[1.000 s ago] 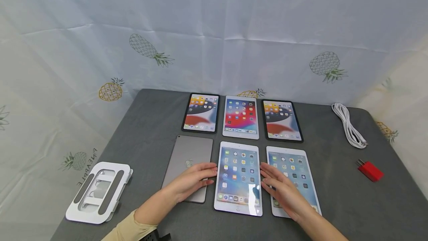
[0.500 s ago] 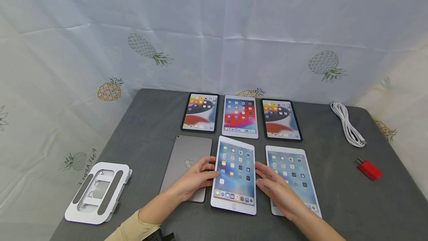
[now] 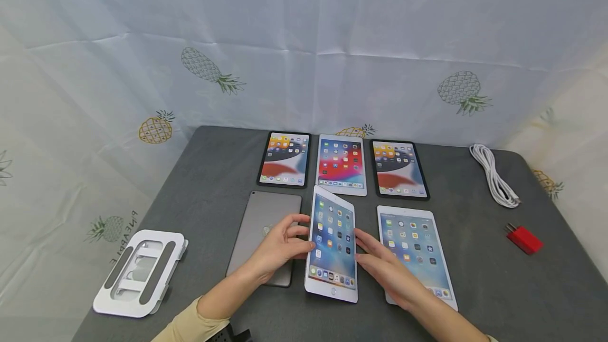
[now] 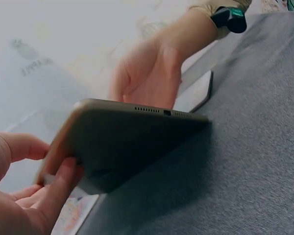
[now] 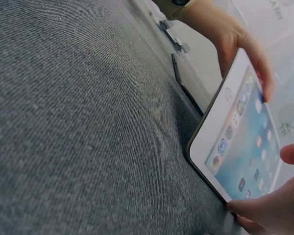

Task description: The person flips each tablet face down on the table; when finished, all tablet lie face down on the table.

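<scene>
Head view bright, even; wrist views hazier; dark shadow beneath tilted tablet (image 4: 132, 139)

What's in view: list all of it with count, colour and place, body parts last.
Tilted tablet: one, white front, front-row centre
White tablets: two, white front, back-row centre and front-row right
Black tablets: two, black frame, back-row left and right
Grey tablet: one, grey, back upward, front-row left
Stand: one, white and grey, table's left
Cable: one, white, far right
Charger: one, red, right, nearer than the cable
Table: one, grey, beneath
Curtain: panel count unclear, pale, pineapple-printed, behind
Sleeves: two, cream, forearms
Left hand: one, pinching the tilted tablet's left edge
Right hand: one, touching its right edge
</scene>
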A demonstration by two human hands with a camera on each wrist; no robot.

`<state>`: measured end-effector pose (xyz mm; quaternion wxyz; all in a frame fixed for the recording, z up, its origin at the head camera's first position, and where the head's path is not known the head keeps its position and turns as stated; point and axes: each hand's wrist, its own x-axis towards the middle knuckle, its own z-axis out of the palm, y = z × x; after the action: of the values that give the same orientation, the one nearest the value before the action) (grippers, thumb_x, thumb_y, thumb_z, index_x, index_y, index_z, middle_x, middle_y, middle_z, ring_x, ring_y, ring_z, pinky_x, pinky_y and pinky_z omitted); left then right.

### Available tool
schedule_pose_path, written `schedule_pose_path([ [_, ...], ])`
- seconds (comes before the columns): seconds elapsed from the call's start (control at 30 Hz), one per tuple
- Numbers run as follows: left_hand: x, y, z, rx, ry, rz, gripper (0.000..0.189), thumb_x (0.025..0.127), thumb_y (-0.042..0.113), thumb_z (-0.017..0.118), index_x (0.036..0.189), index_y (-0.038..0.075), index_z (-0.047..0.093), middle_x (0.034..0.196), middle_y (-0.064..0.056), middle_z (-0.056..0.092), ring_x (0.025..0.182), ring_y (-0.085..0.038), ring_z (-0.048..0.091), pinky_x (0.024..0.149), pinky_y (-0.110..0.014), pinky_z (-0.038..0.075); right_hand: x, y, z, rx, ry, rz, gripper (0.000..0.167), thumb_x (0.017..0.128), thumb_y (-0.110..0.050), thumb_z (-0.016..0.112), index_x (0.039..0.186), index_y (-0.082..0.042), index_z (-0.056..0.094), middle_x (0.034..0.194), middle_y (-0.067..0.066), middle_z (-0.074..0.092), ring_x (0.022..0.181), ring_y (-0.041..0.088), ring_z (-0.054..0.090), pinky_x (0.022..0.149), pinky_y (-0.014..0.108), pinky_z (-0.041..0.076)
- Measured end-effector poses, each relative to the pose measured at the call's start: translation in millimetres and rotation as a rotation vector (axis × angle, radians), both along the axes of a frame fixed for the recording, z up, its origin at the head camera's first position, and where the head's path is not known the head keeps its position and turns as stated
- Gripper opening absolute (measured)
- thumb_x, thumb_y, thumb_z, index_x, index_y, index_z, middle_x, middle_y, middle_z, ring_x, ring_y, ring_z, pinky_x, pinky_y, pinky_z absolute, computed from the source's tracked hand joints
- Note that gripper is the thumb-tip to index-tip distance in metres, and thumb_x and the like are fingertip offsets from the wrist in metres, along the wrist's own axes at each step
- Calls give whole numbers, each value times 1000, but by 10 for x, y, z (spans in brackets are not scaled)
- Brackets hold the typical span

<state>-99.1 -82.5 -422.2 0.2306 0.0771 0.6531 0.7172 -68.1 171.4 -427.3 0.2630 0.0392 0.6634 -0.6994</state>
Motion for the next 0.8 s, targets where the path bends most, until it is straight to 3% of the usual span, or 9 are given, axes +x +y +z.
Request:
schedule_pose_path([
  [0.17,6,31,82,10,43,-15,57,89,7,69,137,-2,41,118,-19,63,90,-20,67,80,-37,57,0,-84,25,-2,12,43,69,98,-20,56,154,-4,18,161,20,8,147,34,5,117,54,10],
  [0.37,33,105,132,38,66,-45,57,91,10,68,140,0,41,123,-20,60,96,-22,66,83,-38,56,5,-209,96,86,34,34,74,96,-30,60,155,-6,22,161,18,8,147,37,1,114,61,7],
  [0.6,95,206,148,22,137,-86,52,93,15,67,141,8,46,133,-15,56,109,-23,61,88,-33,54,17,-252,157,149,54,12,78,95,-35,60,154,-3,20,159,23,14,145,43,10,112,65,13],
  [0.8,136,298,122,52,221,-184,49,96,10,63,142,8,48,141,-12,51,115,-19,60,92,-29,51,11,-213,196,115,71,-2,76,98,-33,56,153,2,17,156,26,22,142,40,22,113,59,20],
])
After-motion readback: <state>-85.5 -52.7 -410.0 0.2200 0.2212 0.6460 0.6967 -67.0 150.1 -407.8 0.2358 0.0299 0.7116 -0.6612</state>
